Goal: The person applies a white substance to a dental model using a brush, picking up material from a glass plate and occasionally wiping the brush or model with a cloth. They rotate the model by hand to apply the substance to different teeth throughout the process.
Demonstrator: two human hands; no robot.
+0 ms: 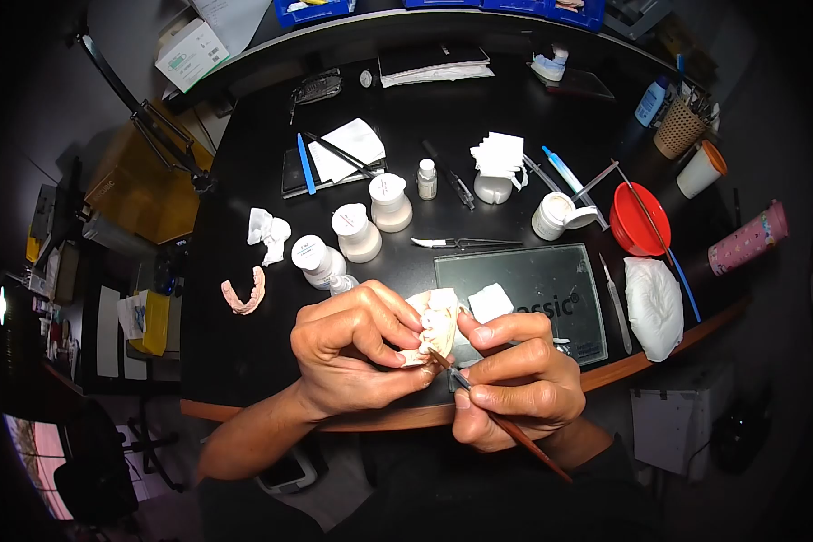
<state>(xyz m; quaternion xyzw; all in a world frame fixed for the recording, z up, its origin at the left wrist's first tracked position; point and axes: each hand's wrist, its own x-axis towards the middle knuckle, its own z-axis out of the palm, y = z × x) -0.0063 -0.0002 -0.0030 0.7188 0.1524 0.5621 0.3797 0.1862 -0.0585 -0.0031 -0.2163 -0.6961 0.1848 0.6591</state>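
My left hand [352,343] grips a cream dental model [440,321] with teeth, holding it up over the near edge of the desk. In my right hand [528,379] is a fine paintbrush [524,441] with a reddish-brown handle, pinched between thumb and fingers. Its tip comes right at the lower teeth of the model, and my right index finger is close to the model's right side. Under and behind both hands lies a glass slab [551,280] with printed lettering, bearing a folded white tissue [490,303].
Powder jars [359,233] stand left of the slab, near a pink dental arch [244,291]. Tweezers [465,243] lie behind it. To the right are an open white jar [551,217], a red bowl [637,226], a spatula-like tool [616,307] and a white pouch [653,312].
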